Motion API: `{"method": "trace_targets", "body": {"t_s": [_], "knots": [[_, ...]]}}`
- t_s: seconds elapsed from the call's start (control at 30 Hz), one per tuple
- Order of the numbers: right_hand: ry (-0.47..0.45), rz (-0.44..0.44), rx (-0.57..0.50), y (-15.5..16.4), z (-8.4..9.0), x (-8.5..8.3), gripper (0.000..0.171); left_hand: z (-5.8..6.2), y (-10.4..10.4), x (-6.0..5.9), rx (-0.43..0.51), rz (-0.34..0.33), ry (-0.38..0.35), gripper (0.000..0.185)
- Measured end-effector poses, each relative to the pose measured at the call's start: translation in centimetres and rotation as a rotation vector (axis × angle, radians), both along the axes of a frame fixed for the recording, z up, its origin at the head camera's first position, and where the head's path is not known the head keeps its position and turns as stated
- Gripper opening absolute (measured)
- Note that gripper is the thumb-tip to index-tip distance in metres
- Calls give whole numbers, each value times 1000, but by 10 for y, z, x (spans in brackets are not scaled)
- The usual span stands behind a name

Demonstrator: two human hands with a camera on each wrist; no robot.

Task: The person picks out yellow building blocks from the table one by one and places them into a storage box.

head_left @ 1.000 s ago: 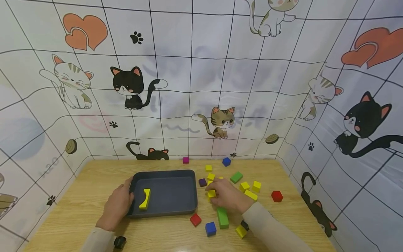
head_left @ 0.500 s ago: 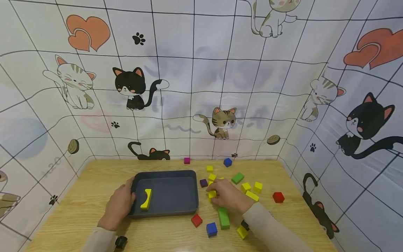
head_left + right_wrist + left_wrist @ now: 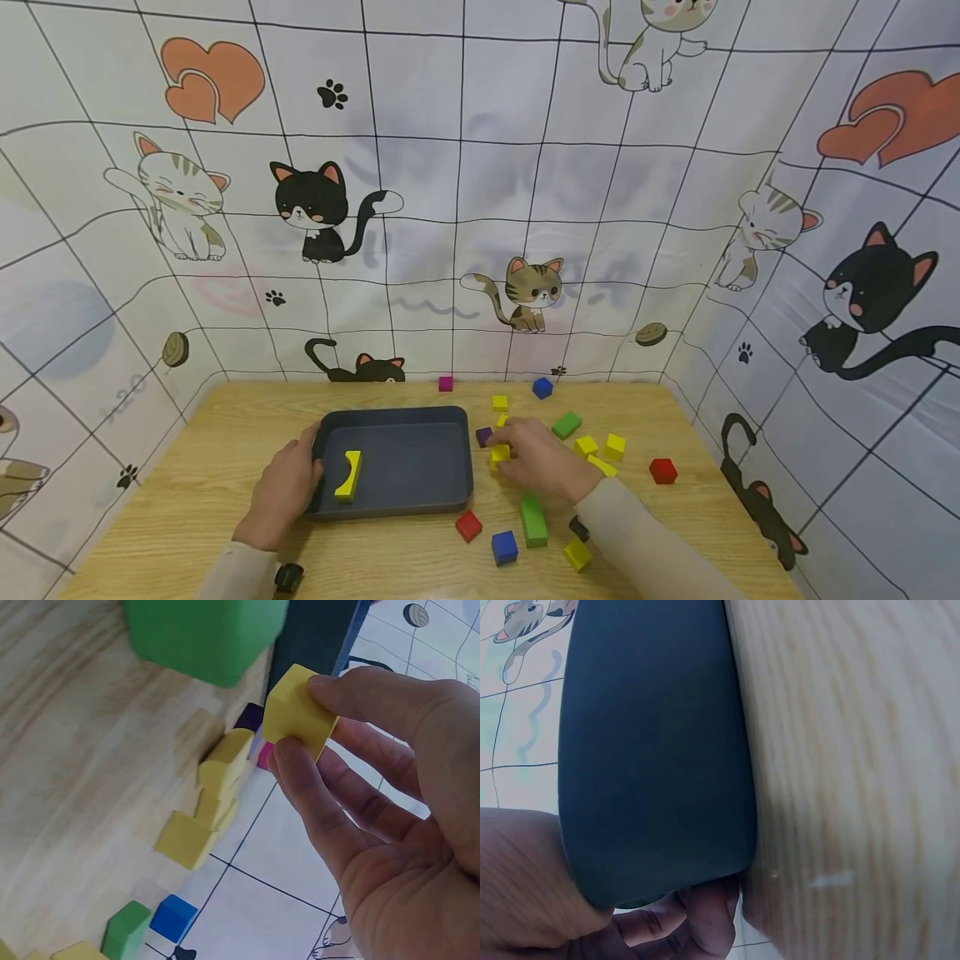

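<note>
Right hand (image 3: 542,462) pinches a small yellow cube (image 3: 500,453) between thumb and fingertips, just right of the dark tray (image 3: 450,442), lifted off the tabletop (image 3: 210,467). Right wrist view shows this clearly: cube (image 3: 298,712) clamped by thumb and forefinger, other fingers loosely curled behind. From the head view the hand covers most of the cube and whatever sits under the palm.

Left hand (image 3: 283,492) grips the tray's left wall, thumb over the rim. In the left wrist view only the tray's outer wall (image 3: 652,750) fills the picture, with fingertips (image 3: 705,919) tucked under its bottom edge; tray contents hidden there. Sleeve and wrist cut off by the frame edge.

Inside the tray, near its left wall, lies a yellow arch block (image 3: 347,475).

Right of the tray, loose blocks: purple cube (image 3: 483,436) partly hidden by the right hand, yellow cubes (image 3: 499,402) beyond it, green block (image 3: 566,424), two more yellow cubes (image 3: 614,446) partly hidden by the wrist, red cube (image 3: 662,471) farthest right. In front of the tray: red cube (image 3: 468,526), blue cube (image 3: 504,547), long green block (image 3: 532,520), yellow cube (image 3: 577,555). A dark thing by the right sleeve (image 3: 579,528) is too hidden to identify. Behind the tray, at the tabletop's far edge: magenta cube (image 3: 446,383), blue cube (image 3: 542,387).

Small black object (image 3: 286,577) at the left sleeve, unclear what.
</note>
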State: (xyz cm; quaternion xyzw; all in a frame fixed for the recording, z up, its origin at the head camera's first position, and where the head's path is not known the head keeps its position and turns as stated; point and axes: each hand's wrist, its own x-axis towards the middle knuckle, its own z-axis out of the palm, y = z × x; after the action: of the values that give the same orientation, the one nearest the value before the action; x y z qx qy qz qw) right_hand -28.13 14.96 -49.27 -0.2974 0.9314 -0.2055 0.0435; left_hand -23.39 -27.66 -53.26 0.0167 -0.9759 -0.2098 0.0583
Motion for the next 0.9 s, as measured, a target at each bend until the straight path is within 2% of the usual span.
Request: {"method": "trace_targets", "body": {"t_s": [0.33,0.6,0.9], "knots": [[100,48,26,-13,12,-6,33,1,1,0,1,5,-11,68],[77,87,-18,-32,22,-8,33,1,1,1,-2,0,1,67],[101,133,8,-63,24,-13,31,2,1,1,5,3,-6,68]]}}
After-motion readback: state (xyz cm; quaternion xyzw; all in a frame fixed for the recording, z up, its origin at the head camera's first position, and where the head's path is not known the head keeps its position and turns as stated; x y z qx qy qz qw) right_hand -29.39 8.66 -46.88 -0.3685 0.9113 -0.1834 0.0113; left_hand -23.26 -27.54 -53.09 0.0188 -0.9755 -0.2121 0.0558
